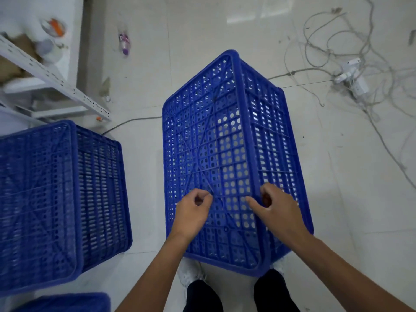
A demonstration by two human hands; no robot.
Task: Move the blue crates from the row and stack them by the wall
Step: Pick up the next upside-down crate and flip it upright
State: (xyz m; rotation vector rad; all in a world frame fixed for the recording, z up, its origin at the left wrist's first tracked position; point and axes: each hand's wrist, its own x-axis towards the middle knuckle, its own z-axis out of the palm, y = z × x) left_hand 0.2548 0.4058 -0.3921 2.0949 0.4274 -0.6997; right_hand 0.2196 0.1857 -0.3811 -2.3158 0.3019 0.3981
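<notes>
While both hands sit loosely curled over the near end of the upturned blue perforated plastic crate (225,158), neither is clamped on anything. Left hand (191,212) hovers over the mesh base with fingers half closed; right hand (276,210) is by the raised edge rib, thumb pointing inward. Can't tell if the fingertips touch the plastic. The crate stands on the pale tiled floor (144,176), right in front of the feet. A second blue perforated crate (56,199) stands well apart to the left. Risks: a fingertip-only grip in the holes could slip on lifting; tangled grey cables (351,70) beyond, to the right, are a trip hazard.
</notes>
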